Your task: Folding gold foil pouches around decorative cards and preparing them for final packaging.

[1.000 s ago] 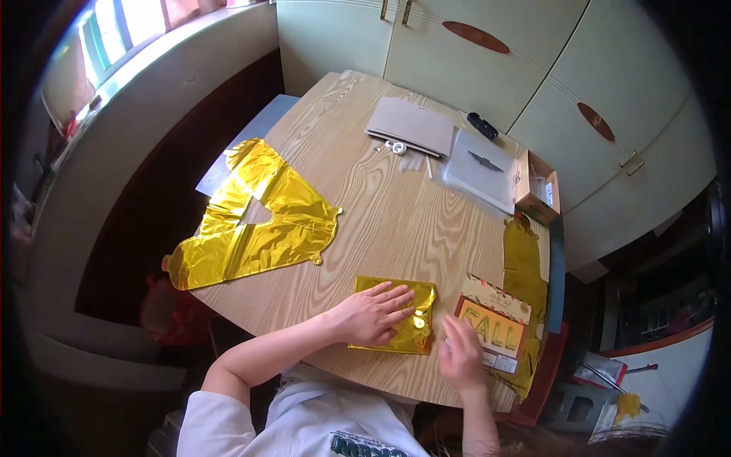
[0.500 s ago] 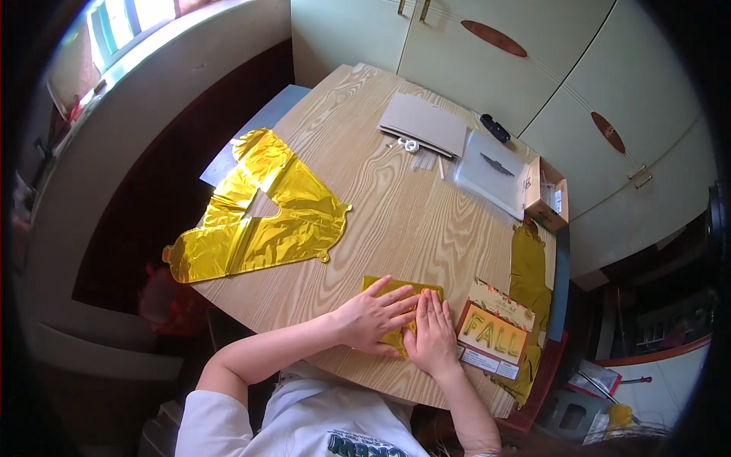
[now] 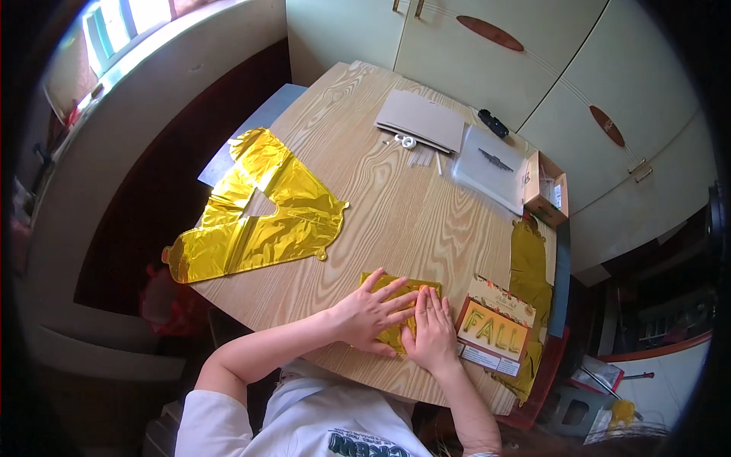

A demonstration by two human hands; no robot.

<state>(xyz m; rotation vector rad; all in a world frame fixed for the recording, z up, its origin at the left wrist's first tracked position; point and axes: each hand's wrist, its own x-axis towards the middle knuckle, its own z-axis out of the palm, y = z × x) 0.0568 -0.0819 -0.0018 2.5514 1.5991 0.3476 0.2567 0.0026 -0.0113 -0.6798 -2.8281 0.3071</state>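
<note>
Folded gold foil [image 3: 391,335] is pressed close to the near edge of the table [image 3: 388,213] by the left hand [image 3: 367,314] and right hand [image 3: 432,341], both spread flat, nothing grasped. Air is probably best smoothed outward, with even pressure.

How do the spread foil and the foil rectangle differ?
The spread foil is larger than the foil rectangle. The spread foil has an irregular outline with a hole; the foil rectangle has straight edges. The spread foil is untouched; the left hand and right hand rest on the foil rectangle. Both are gold.
</note>
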